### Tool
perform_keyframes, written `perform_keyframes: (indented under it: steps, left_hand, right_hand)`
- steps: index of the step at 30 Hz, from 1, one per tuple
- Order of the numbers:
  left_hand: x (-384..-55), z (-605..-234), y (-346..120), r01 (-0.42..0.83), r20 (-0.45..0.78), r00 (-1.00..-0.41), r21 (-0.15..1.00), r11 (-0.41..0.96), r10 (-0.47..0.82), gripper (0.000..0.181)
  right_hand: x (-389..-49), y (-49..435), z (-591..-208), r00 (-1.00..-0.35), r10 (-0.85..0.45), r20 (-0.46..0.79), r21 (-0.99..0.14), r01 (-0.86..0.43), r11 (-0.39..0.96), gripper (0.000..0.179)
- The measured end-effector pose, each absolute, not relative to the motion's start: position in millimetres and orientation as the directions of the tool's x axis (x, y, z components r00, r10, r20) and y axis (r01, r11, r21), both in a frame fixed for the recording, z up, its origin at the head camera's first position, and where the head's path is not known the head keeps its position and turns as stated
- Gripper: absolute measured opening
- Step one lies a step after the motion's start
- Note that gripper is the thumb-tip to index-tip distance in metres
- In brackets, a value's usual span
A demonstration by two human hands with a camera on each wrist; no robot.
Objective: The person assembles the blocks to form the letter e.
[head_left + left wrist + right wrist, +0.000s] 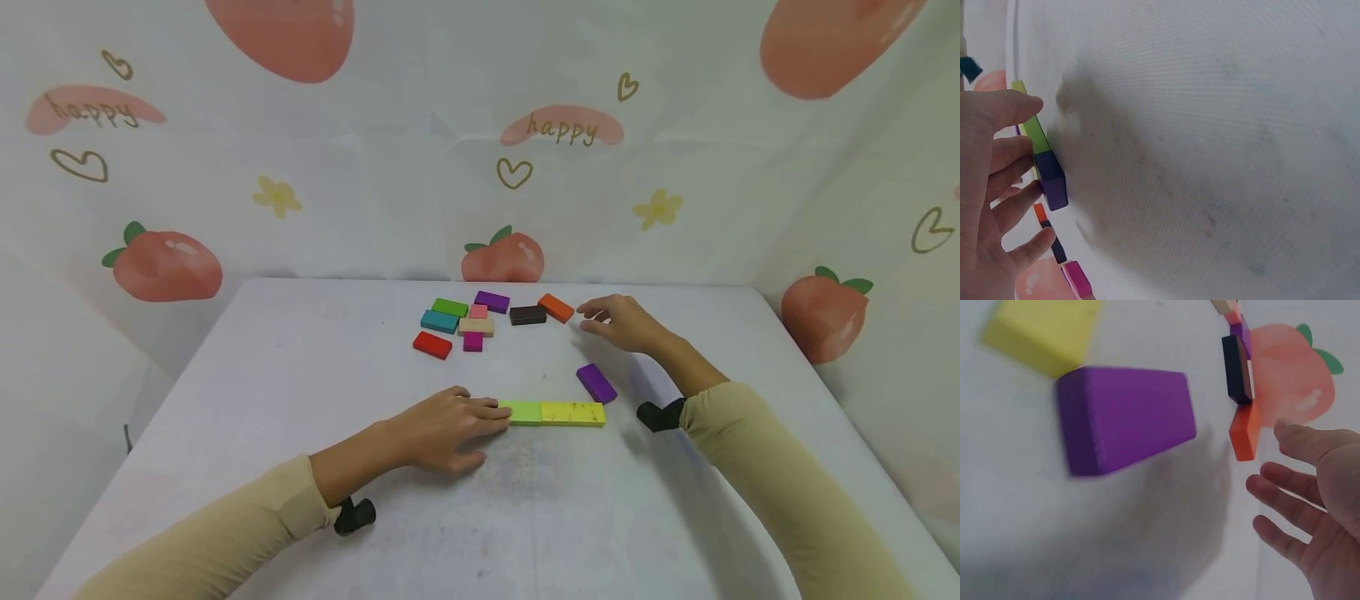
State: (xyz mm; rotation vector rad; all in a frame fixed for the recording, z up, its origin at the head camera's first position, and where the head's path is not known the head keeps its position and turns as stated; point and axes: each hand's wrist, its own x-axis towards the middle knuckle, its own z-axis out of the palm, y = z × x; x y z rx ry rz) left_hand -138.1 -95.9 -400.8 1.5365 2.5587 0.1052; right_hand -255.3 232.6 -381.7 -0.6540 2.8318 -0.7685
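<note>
My left hand [444, 431] lies over the left end of a row of blocks, fingers fairly straight and touching it. The row holds a light green block [525, 413] and a yellow block [573, 414] end to end. A dark blue-purple block [1054, 184] shows at the row's end in the left wrist view; the hand hides it in the head view. My right hand [628, 323], holding nothing, is just right of an orange block [556, 308], its fingers apart and relaxed. A purple block [597, 383] lies slanted behind the yellow block's right end.
A black block [528, 315] lies beside the orange one. Farther left are red [432, 345], teal [439, 321], green [450, 307], beige [483, 327], pink [478, 311], magenta [472, 342] and another purple block [492, 302]. A patterned curtain [405, 183] stands behind the white table [300, 358].
</note>
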Motion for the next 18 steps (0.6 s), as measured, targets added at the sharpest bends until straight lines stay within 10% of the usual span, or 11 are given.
perform_keyframes:
  steps: [18]
  left_hand:
    - [-139,-402,-95,0.873,-0.095,-0.459,0.137,0.468,0.883,0.059]
  right_hand:
    - [-295,217,-395,-0.911,-0.412,-0.01,-0.515,-0.348,0.783,0.04]
